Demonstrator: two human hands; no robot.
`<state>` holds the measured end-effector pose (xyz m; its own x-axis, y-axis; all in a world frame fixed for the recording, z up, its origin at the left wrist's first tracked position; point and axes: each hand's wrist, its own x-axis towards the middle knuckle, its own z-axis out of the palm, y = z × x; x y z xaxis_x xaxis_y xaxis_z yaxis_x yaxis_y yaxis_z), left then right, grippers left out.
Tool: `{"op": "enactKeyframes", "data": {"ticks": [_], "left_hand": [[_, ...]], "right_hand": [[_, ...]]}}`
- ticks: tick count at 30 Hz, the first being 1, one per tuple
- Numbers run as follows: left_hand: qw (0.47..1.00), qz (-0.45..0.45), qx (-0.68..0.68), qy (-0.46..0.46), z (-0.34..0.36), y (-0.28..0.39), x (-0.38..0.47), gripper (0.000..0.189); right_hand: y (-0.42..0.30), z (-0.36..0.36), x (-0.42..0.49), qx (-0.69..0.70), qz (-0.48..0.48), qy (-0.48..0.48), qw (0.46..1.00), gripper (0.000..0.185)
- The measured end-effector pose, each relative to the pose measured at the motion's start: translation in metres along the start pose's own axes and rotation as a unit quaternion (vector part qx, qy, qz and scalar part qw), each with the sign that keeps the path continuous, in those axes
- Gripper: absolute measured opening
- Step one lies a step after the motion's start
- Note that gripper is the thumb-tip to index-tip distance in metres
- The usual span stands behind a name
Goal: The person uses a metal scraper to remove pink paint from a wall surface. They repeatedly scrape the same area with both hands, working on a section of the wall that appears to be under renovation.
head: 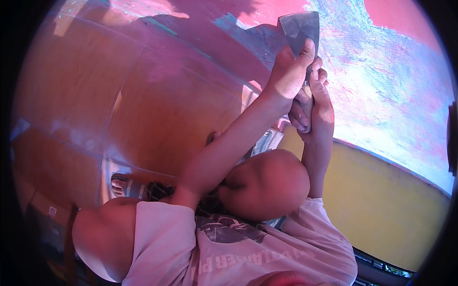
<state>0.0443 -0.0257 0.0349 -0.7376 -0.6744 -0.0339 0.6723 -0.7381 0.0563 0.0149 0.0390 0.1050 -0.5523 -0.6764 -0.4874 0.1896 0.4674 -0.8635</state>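
A scraper with a wide, flat metal blade [300, 26] points away from me, beside the painted wall. My left hand [290, 73] grips it, the thumb pressed flat on the blade. Some fingers curl round the wooden handle [306, 102], partly covering it. From the right, my right hand [321, 87] closes on the same tool, its fingers near where blade meets handle. Behind the tool, the wall's pink paint gives way to a patchy, whitish-blue area [372, 75], brightly sunlit. Whether the blade touches the wall cannot be told.
My bent knees [272, 182] rise close under my forearms. Brown floor tiles [171, 100] spread to the left, where my sandalled foot [120, 186] rests. A yellow surface [386, 200] lies at right. A cardboard box [50, 214] stands lower left; a silvery, crumpled thing [270, 141] sits beyond my knee.
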Motion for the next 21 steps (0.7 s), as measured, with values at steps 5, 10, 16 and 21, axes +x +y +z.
{"op": "enactKeyframes", "data": {"ticks": [5,10,16,21], "left_hand": [[0.988,0.146,-0.04,-0.028,-0.003,-0.008,0.0,0.029],[0.996,-0.037,-0.079,-0.012,-0.003,-0.005,-0.004,0.042],[0.996,0.077,-0.043,-0.004,-0.007,-0.005,-0.002,0.031],[0.999,0.028,-0.047,-0.001,-0.015,-0.017,-0.004,0.038]], "right_hand": [[0.002,0.005,-0.004,-0.027,-0.069,-0.068,0.995,0.044],[0.002,0.008,-0.008,-0.024,0.011,0.08,0.996,0.043],[0.012,-0.004,-0.001,0.016,-0.016,-0.044,0.999,0.042],[0.025,-0.014,0.0,0.004,-0.006,0.012,1.0,0.039]]}}
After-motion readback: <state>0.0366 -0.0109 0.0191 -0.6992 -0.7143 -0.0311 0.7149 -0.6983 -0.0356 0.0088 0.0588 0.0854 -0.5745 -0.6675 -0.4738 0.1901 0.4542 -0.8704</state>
